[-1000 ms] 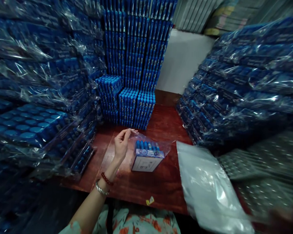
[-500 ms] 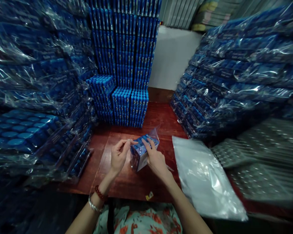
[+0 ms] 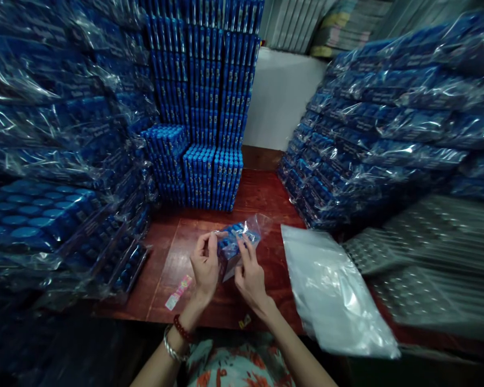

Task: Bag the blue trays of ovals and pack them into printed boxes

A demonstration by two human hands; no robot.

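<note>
A small box-shaped pack of blue cylinders [image 3: 230, 242] sits on the red-brown table in front of me, inside a clear plastic bag [image 3: 260, 223]. The bag's loose film sticks out past the pack's far right corner. At the pack's left end, my left hand [image 3: 205, 263] is closed, thumb and forefinger pinching the film. My right hand [image 3: 250, 274] grips the bagged pack from the right, its fingertips on the top and its thumb lower at the near side. Both hands partly hide the pack's front. A pink printed strip [image 3: 178, 293] lies beside my left wrist.
Tall stacks of blue cylinders [image 3: 213, 177] stand at the back. Film-wrapped blue packs rise on the left [image 3: 44, 215] and the right [image 3: 367, 123]. Flat clear bags [image 3: 334, 290] lie to the right, beside grey moulded trays [image 3: 423, 295]. A yellow scrap [image 3: 245, 321] is near the front edge.
My right fingers have drawn back toward me on the pack, and my left hand has shifted slightly right. The bag's film spreads more over the top. A pink strip now shows on the table.
</note>
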